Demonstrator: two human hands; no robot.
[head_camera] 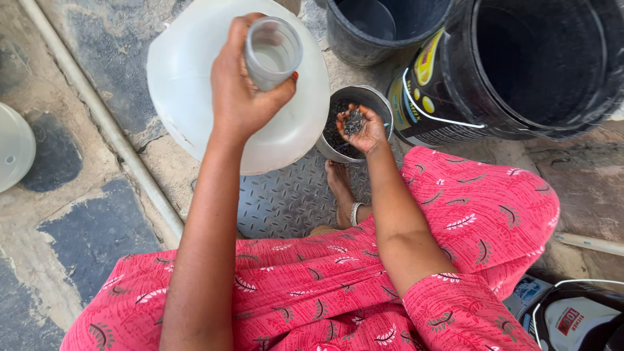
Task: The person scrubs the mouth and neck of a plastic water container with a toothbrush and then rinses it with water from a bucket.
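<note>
Head view: the left hand (244, 91) wraps its grip closed around a small clear cup (273, 51), held tilted over a large white jug (188, 71) lying on the floor; the right hand (363, 127) is cupped, palm up, half open, cradling a pinch of dark seeds (353, 121) directly above a small steel pot (348, 104) holding more of the same; black buckets (520, 65) stand just beyond. Judged step: portioning seeds by hand; the next move calls for bringing cup and cupped palm together without spilling.
</note>
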